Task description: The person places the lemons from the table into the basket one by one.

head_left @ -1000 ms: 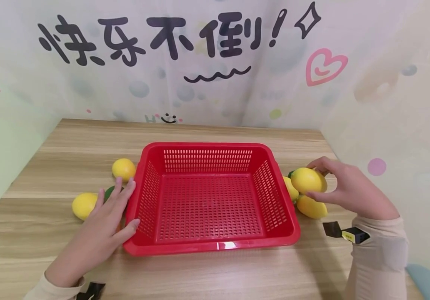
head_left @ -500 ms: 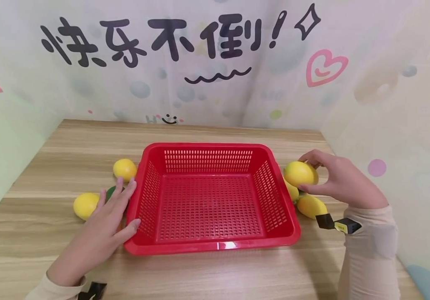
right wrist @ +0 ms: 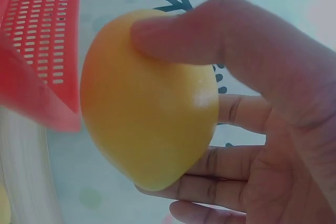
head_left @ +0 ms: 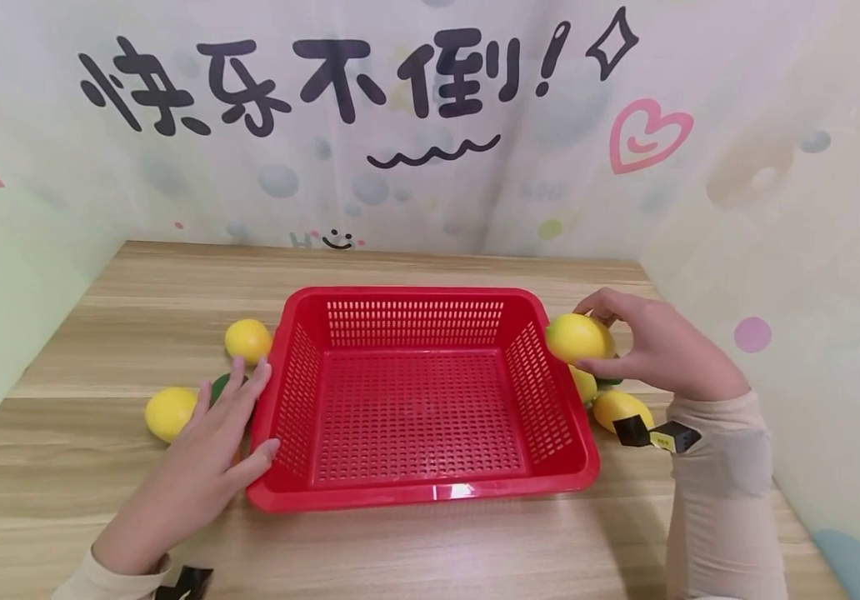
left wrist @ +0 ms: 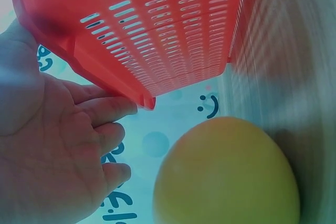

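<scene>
- Lemon [head_left: 578, 339]: held up at the right rim of the basket, toward its far corner, overlapping that rim in the head view; whether it touches the rim cannot be told.
- Right hand [head_left: 655, 346]: pinches the lemon, thumb pressed on one side and fingers spread along the opposite side, parted by the fruit's width.
- Basket [head_left: 370, 497]: red plastic, slotted walls, upright on the table, wide opening facing up; its bare floor shows.
- Left hand [head_left: 201, 450]: at the basket's left rim, fingers mostly straight and slightly apart, their tips touching the rim; the thumb lies over the rim nearer the front corner.
- Right of basket: a yellow fruit [head_left: 584, 386] close against the wall, below the lemon; a mango [head_left: 617, 407] just beside it; a dark green item [head_left: 609, 382], mostly hidden.
- Left of basket: a round yellow fruit [head_left: 247, 340] near the rim; a second yellow one [head_left: 170, 414] beside the left hand; a green item [head_left: 228, 386] partly covered by the fingers.
- Table [head_left: 475, 550]: pale wood grain.
- Backdrop [head_left: 430, 200]: printed sheet with black lettering and a pink heart [head_left: 651, 136].
</scene>
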A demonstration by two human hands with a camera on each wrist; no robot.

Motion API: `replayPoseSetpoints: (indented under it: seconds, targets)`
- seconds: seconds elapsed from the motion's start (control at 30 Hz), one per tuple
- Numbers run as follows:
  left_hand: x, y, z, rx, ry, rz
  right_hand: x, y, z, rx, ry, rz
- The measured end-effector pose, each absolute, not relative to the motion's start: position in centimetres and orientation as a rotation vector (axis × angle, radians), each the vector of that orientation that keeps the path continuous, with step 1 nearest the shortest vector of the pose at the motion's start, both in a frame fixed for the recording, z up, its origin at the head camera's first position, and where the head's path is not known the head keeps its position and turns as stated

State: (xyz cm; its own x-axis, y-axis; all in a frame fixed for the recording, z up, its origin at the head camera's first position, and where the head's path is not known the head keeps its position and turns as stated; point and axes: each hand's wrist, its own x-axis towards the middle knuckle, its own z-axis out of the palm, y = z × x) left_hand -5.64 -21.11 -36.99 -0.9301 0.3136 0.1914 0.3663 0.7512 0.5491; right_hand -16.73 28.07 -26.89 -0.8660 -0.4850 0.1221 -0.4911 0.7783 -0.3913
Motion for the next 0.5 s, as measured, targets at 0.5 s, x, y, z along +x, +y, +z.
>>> replayPoseSetpoints:
  seconds: [0.5]
  targets:
    - [-5.8,-21.1,-37.1,-0.560,-2.846,-0.948,-18.3,26.3,-26.1,0.938,-2.899,0.628]
